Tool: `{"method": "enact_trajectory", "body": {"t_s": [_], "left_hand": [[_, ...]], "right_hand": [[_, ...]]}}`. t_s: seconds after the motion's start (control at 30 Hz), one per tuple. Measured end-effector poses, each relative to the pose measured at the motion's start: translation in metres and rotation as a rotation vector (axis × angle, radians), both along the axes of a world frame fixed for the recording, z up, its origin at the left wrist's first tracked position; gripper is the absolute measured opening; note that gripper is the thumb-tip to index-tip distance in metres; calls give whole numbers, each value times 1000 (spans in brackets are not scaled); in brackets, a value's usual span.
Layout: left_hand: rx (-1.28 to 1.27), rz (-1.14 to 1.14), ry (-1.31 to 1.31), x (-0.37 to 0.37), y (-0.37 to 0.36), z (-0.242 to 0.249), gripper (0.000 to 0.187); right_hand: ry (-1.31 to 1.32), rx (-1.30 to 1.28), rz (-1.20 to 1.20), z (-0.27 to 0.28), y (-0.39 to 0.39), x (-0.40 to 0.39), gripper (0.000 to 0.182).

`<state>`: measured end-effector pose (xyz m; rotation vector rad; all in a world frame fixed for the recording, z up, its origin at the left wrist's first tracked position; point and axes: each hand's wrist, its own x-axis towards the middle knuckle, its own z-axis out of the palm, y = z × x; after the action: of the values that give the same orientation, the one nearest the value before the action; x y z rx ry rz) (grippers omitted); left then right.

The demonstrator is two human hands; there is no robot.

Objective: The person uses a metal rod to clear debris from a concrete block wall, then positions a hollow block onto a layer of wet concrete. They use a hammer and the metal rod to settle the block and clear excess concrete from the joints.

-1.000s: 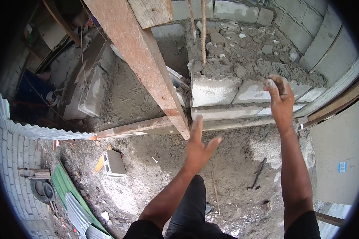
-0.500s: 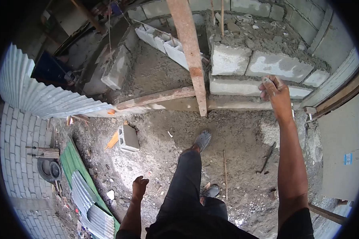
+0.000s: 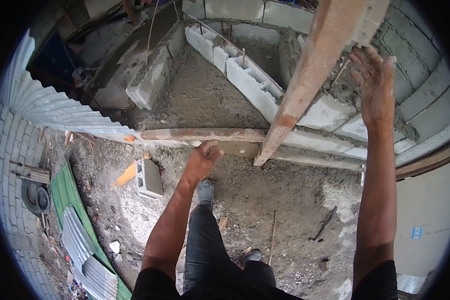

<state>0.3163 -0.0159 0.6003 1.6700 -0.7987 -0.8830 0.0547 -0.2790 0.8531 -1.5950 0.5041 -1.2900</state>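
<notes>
My left hand (image 3: 203, 159) is raised over the dirt floor, just below the horizontal wooden board (image 3: 205, 134); its fingers are loosely apart and hold nothing. On the right, my right hand (image 3: 375, 82) is lifted with dusty fingers spread, beside the upright wooden post (image 3: 305, 85) and over the mortar-topped block wall. Nothing shows in its palm. Whether its fingertips touch the post's upper part cannot be made out. The post slants from the top right down to the board's right end.
Hollow blocks (image 3: 250, 80) form a low partition behind the board. A loose hollow block (image 3: 149, 177) stands on the floor at left, near corrugated metal (image 3: 75, 115) and a green sheet (image 3: 72, 192). A bent dark bar (image 3: 325, 224) lies at right.
My left hand has risen and moved forward to near the board. My right hand has gone up and right, its fingers now spread. The view has shifted, and the post looks nearer.
</notes>
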Motion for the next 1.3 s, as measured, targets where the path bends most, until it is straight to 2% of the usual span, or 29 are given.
{"method": "enact_trajectory", "body": {"t_s": [0.03, 0.07, 0.13, 0.23, 0.3, 0.37, 0.4, 0.47, 0.5, 0.57, 0.6, 0.63, 0.7, 0.77, 0.83, 0.93, 1.0, 1.03, 1.1, 1.17, 1.3], "left_hand": [[-1, 8, 24, 26, -18, 5, 52], [-36, -2, 59, 54, -37, 10, 54], [-63, -32, 118, 109, -66, 24, 55], [-11, 32, 267, 189, -102, 30, 61], [20, 113, 289, 226, -124, 18, 63], [81, 81, 368, 245, -151, 12, 59], [143, 97, 426, 250, -162, 7, 55], [-9, -10, 532, 257, -182, -1, 45], [27, 34, 586, 260, -195, 13, 42], [73, 77, 630, 263, -228, 36, 39], [97, 94, 670, 268, -243, 44, 43], [95, 106, 646, 278, -259, 51, 43], [105, 110, 667, 284, -284, 58, 49], [123, 122, 698, 295, -305, 64, 53], [106, 128, 726, 316, -343, 78, 56], [151, 134, 619, 331, -379, 68, 58], [143, 104, 510, 349, -411, 62, 61], [154, 104, 502, 371, -425, 50, 61], [125, 9, 529, 381, -459, 13, 66], [186, 19, 418, 374, -499, 12, 69], [263, 175, 509, 378, -560, -28, 65]], "right_hand": [[24, -1, 8, -8, -26, 4, 74], [-156, 92, 506, -15, -57, 0, 77], [-324, 209, 975, -24, -74, 28, 79], [-467, 290, 534, -27, -25, 58, 86], [-478, 292, 419, -18, -16, 80, 85], [-402, 285, 174, -21, -16, 88, 81], [-316, 311, 208, -13, -13, 105, 77], [-388, 390, -132, -26, -9, 89, 77], [-298, 316, 15, -35, -19, 79, 74], [-144, 328, -321, -28, -10, 99, 63], [-123, 373, -292, -24, -10, 99, 55], [-360, 492, -77, -28, -13, 89, 52], [-518, 635, 53, -32, -14, 72, 52], [-525, 732, 18, -19, -6, 67, 53], [-574, 701, 147, -20, -25, 80, 62], [-567, 777, -24, -21, -29, 78, 69], [-508, 969, -189, -29, -40, 61, 70], [-433, 960, -361, -20, -41, 77, 68], [-386, 986, -417, -13, -36, 79, 70], [-356, 903, -337, -11, -35, 81, 75], [-377, 907, -496, 0, -40, 106, 83]]}}
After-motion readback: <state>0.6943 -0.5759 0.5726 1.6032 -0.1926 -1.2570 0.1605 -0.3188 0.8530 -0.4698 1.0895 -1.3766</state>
